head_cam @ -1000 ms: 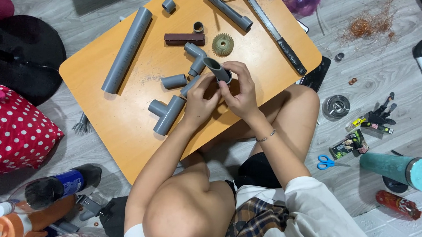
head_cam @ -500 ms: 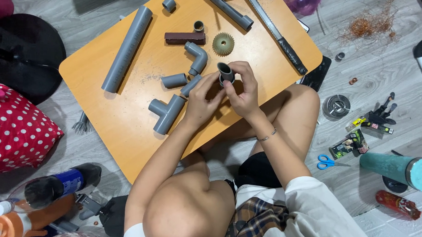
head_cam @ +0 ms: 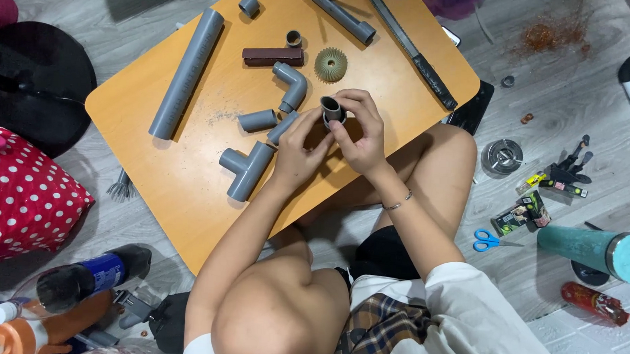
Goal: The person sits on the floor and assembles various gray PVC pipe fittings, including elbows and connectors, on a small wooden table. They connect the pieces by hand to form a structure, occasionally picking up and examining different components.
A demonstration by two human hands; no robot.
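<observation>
A short grey pipe coupling (head_cam: 330, 110) is held over the orange wooden table (head_cam: 179, 199), open end up. My right hand (head_cam: 359, 129) grips it from the right, and my left hand (head_cam: 298, 151) pinches it from the left. Just left of the hands lie a grey elbow fitting (head_cam: 292, 87), two short pipe stubs (head_cam: 257, 120) and a grey tee fitting (head_cam: 248, 168). Farther back are a brown block (head_cam: 273, 56), a ridged greenish disc (head_cam: 330, 64) and a small ring (head_cam: 293, 38). A long grey pipe (head_cam: 188, 72) lies on the table's left side.
A grey pipe assembly (head_cam: 340, 14) and a long dark tool (head_cam: 409, 46) lie at the table's far edge. On the floor are a red polka-dot bag (head_cam: 24, 192), a dark bottle (head_cam: 91, 277), blue scissors (head_cam: 486, 240), a teal cylinder (head_cam: 595, 249) and small tools (head_cam: 563, 174).
The coupling has been turned slightly between the fingers and now sits a little apart from the elbow fitting. Both hands stay in nearly the same place.
</observation>
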